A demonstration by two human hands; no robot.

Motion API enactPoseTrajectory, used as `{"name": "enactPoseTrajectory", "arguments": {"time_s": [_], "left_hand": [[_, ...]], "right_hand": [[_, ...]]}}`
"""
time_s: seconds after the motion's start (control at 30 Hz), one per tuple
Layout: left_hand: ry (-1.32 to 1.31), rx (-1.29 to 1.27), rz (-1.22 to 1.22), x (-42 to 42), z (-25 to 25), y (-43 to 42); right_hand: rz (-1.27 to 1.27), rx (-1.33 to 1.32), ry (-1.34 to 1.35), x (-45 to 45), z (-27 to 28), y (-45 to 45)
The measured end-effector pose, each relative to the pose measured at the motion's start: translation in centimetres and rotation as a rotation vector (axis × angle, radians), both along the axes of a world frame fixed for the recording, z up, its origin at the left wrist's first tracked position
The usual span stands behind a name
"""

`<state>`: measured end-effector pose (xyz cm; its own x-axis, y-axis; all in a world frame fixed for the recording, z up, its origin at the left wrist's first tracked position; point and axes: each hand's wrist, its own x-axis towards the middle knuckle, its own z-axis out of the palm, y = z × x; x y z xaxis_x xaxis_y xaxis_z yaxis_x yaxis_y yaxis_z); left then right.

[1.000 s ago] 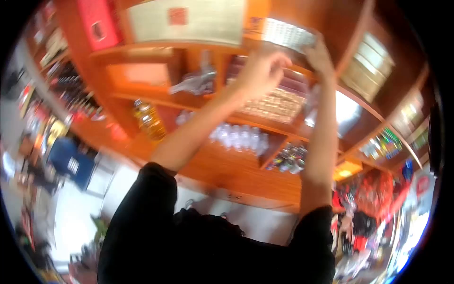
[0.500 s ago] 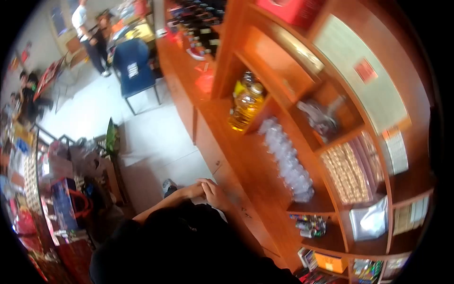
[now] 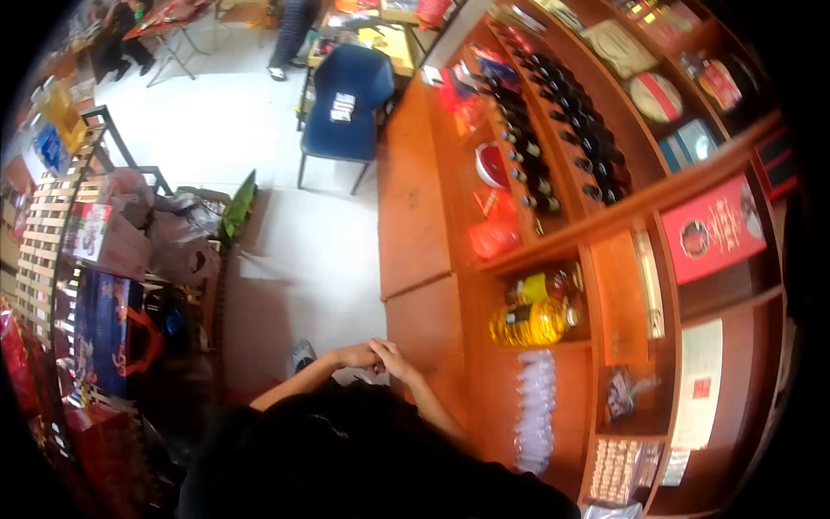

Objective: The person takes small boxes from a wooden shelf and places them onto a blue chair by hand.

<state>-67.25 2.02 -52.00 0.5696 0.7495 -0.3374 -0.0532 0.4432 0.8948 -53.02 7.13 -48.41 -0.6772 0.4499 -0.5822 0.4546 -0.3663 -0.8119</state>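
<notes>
My left hand (image 3: 354,355) and my right hand (image 3: 393,359) meet in front of my body, above the floor beside the wooden cabinet (image 3: 424,333). The right hand's fingers are closed over the left hand. Most of the left hand's fingers are hidden beneath it, and no object shows in either hand. The cabinet front is the nearest furniture to my right hand. Further right, on the cabinet's ledge, are a bottle of yellow oil (image 3: 529,323) and a row of clear plastic pieces (image 3: 536,411).
Dark bottles (image 3: 588,143) fill slanted shelves. A red box (image 3: 713,229) stands in a compartment. A blue chair (image 3: 350,104) is beside the cabinet ahead. Left is a slatted rack (image 3: 43,221) with plastic bags (image 3: 181,233) and a dark blue box (image 3: 102,329). People's legs show far off.
My view has turned to the right and levelled, so the shelves with dark bottles and the red box show more fully. The hands stay joined in front of me.
</notes>
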Motion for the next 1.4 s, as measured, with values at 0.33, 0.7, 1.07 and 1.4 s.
{"name": "enactPoseTrajectory", "arguments": {"time_s": [0.33, 0.7, 1.07, 1.4], "left_hand": [[-0.011, -0.207, 0.326, -11.1, -2.5, -1.0], [0.133, -0.145, 0.586, -23.6, 0.1, 12.6], [0.817, 0.106, 0.2, -35.4, -1.0, 12.9], [0.803, 0.049, 0.645, -41.7, 2.2, 23.5]], "right_hand": [[0.372, 0.105, 0.042, -12.8, -4.7, 4.0], [0.417, 0.15, 0.24, -27.4, -7.3, 18.7], [0.987, 0.335, 0.006, -27.2, -4.2, 34.5], [0.349, 0.328, -0.056, -31.9, -3.7, 38.0]]}}
